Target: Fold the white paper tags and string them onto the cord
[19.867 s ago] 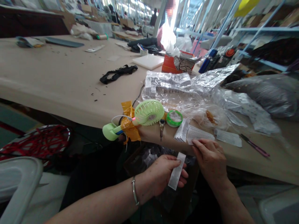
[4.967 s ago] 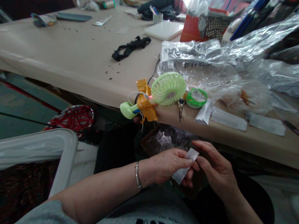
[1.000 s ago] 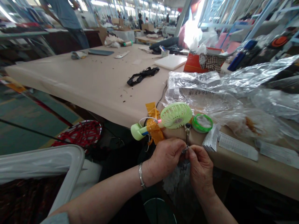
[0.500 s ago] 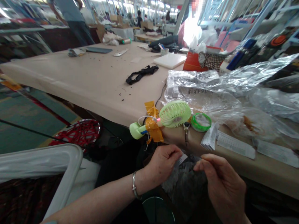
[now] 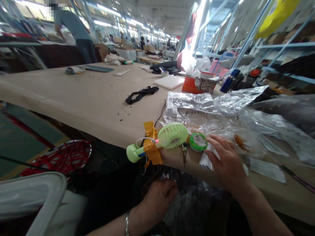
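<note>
My right hand (image 5: pixel 225 160) reaches over the table's front edge, fingers stretched out and thumb apart. Its fingertips are at the right side of a round green dish (image 5: pixel 190 144) with whitish material inside; I cannot tell whether they touch it. Under the palm lies a stack of white paper slips (image 5: pixel 205 162), partly covered. My left hand (image 5: pixel 159 198), with a bangle at the wrist, is low in front of the table with its fingers curled together; what they hold, if anything, is hidden. Dark, crumpled sheer material (image 5: pixel 194 203) lies below and between the hands.
A light green fan (image 5: pixel 172 135) is fixed at the table edge with orange tape (image 5: pixel 153 152), beside a pointed metal tool (image 5: pixel 184 155). Clear plastic bags (image 5: pixel 189 113) spread to the right. A black strip (image 5: pixel 141 95) lies mid-table. A white bin (image 5: pixel 46 186) stands lower left.
My right hand has moved up and forward from the dark material to the green dish and slips, its fingers opening. My left hand has lowered slightly. The view has tilted up.
</note>
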`<move>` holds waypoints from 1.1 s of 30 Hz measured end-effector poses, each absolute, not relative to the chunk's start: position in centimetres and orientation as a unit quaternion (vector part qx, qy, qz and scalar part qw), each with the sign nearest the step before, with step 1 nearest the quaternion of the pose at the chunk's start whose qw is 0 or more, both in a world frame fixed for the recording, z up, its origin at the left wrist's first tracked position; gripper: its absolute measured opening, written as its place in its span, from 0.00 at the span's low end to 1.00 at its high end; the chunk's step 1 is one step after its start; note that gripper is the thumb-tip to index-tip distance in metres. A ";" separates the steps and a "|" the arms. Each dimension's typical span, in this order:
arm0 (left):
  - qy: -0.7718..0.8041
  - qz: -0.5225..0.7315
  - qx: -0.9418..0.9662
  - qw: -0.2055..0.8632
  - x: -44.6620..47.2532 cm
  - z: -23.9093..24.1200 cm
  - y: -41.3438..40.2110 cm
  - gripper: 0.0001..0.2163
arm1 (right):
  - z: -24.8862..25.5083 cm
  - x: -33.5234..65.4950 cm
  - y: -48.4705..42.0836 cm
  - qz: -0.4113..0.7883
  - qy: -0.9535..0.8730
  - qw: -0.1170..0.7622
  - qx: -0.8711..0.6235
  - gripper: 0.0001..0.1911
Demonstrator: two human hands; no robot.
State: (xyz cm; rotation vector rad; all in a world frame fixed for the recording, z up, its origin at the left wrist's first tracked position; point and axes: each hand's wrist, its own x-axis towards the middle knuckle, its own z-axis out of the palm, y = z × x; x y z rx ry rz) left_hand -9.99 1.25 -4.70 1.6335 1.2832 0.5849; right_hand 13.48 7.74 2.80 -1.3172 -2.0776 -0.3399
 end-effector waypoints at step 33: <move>0.370 0.342 0.178 0.846 -0.4 0.1 1.4 0.11 | -1.7 14.5 -3.4 -0.099 -0.824 0.340 -0.441 0.15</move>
